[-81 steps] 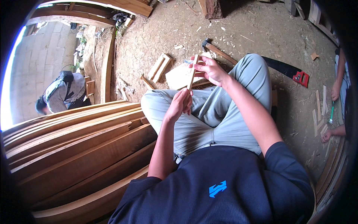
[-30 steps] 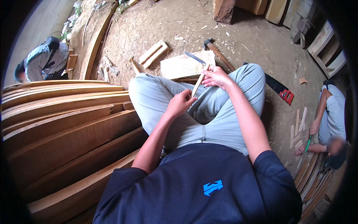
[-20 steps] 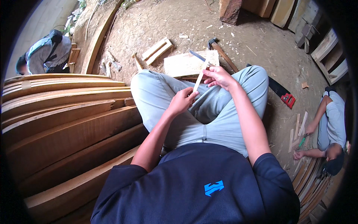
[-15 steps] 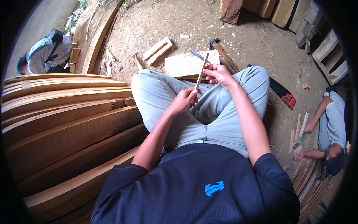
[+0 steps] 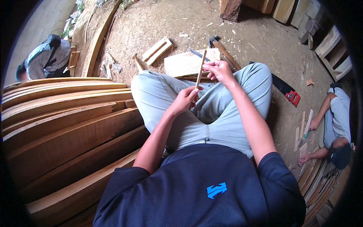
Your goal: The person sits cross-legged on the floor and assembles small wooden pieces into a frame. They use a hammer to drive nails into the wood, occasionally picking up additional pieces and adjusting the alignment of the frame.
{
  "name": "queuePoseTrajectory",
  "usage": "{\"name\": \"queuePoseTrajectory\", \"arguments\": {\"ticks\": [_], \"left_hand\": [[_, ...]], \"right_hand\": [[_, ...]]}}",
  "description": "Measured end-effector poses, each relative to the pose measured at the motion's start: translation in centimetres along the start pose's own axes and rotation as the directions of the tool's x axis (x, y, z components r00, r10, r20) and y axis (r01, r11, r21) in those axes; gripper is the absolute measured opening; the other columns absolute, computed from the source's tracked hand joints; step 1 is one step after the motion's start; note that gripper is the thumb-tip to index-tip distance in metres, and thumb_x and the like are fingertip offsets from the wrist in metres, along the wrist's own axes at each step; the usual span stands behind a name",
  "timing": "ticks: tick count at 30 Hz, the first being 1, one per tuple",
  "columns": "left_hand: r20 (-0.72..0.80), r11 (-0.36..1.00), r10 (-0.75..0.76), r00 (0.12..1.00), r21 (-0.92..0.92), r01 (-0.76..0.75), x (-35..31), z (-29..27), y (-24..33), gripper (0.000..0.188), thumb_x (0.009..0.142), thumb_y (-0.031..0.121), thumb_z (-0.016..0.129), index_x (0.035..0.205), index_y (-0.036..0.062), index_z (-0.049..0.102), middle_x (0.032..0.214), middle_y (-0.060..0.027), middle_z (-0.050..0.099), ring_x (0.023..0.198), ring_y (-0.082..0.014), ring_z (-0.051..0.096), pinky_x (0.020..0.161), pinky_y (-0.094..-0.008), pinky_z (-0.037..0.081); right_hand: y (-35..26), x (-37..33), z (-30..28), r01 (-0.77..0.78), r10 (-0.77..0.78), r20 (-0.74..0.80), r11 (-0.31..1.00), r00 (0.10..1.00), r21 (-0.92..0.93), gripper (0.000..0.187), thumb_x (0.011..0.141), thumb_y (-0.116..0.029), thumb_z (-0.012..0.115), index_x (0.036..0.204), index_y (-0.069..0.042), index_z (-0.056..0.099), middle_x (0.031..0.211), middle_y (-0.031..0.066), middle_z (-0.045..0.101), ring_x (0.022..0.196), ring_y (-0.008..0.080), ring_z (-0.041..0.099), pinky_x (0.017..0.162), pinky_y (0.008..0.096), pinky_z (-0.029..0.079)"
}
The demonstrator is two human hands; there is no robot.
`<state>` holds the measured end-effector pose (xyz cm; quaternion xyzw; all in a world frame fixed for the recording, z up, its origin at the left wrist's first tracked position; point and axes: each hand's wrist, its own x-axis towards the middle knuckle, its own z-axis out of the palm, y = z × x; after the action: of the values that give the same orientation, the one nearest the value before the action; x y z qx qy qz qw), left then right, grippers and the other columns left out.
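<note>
A thin, pale wooden strip (image 5: 202, 64) stands slanted above my lap, its upper end leaning slightly right. My left hand (image 5: 185, 99) is closed round its lower end, thumb on top. Higher up, my right hand (image 5: 221, 72) has thumb and forefinger pinched at the strip's right edge, its other fingers curled. Beyond the strip a flat wooden block (image 5: 181, 65) lies on the ground, with a narrow metal blade (image 5: 196, 53) across its far edge. A hammer (image 5: 226, 55) rests just right of the block, its handle reaching toward my right knee.
A grooved wood piece (image 5: 158, 50) lies left of the block. Past my right knee is a handsaw with a red handle (image 5: 292, 98). Stacked planks (image 5: 68, 132) crowd my left side. One person (image 5: 338, 117) sits at right among wood strips; another (image 5: 49, 56) bends at far left.
The view has shifted slightly. The strip stands a little more upright, and my right fingertips have moved slightly along its edge. At right, the other person's hand and green-handled tool have moved a little.
</note>
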<state>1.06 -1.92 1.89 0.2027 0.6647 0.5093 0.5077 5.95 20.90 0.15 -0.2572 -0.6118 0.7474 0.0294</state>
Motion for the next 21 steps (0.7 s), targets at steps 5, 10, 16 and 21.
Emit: {"name": "queuePoseTrajectory", "arguments": {"ticks": [5, 10, 16, 21], "left_hand": [[-0.009, 1.0, -0.026, 1.0, 0.015, 0.026, -0.1, 0.0, 0.2, 0.04, 0.109, 0.034, 0.045, 0.13, 0.0033, 0.06, 0.073, 0.0044, 0.049, 0.062, -0.0061, 0.049, 0.057, -0.0239, 0.044], [-0.002, 0.999, -0.033, 0.999, 0.035, 0.033, -0.2, 0.1, 0.6, 0.04, 0.109, 0.034, 0.046, 0.13, 0.0044, 0.06, 0.074, 0.0043, 0.049, 0.062, -0.0061, 0.049, 0.057, -0.0236, 0.044], [0.007, 0.999, -0.019, 1.0, 0.045, 0.019, 0.1, 0.0, 0.4, 0.04, 0.109, 0.035, 0.044, 0.131, 0.0054, 0.059, 0.075, 0.0037, 0.052, 0.062, -0.0064, 0.053, 0.056, -0.0231, 0.043], [-0.033, 0.999, -0.035, 0.999, 0.036, 0.036, -0.1, -0.2, 0.8, 0.039, 0.109, 0.036, 0.044, 0.131, 0.0079, 0.059, 0.077, 0.0035, 0.054, 0.062, -0.0067, 0.056, 0.054, -0.0225, 0.043]], "right_hand": [[1.3, 0.7, 0.0, 0.148, -0.149, -0.014, 0.986, 0.989, -0.071, 0.02, 0.093, -0.021, 0.073, 0.1, -0.003, 0.073, 0.086, 0.0042, 0.073, 0.057, 0.0061, 0.062, 0.048, 0.0217, 0.048], [1.7, 1.0, 0.4, 0.163, -0.169, -0.054, 0.981, 0.984, -0.104, 0.02, 0.096, -0.02, 0.064, 0.097, 0.0, 0.068, 0.081, 0.0051, 0.071, 0.053, 0.0093, 0.062, 0.045, 0.0234, 0.047], [2.0, 2.2, -1.0, -0.012, 0.026, -0.386, 0.999, 0.922, 0.04, 0.029, 0.1, -0.029, 0.048, 0.105, -0.003, 0.06, 0.078, 0.0087, 0.065, 0.05, 0.0145, 0.063, 0.039, 0.0267, 0.048], [0.9, 1.0, -0.3, 0.03, -0.003, -0.16, 0.986, 0.987, 0.165, 0.036, 0.099, -0.036, 0.06, 0.107, -0.001, 0.063, 0.088, 0.01, 0.07, 0.056, 0.0115, 0.064, 0.043, 0.0243, 0.052]]}}
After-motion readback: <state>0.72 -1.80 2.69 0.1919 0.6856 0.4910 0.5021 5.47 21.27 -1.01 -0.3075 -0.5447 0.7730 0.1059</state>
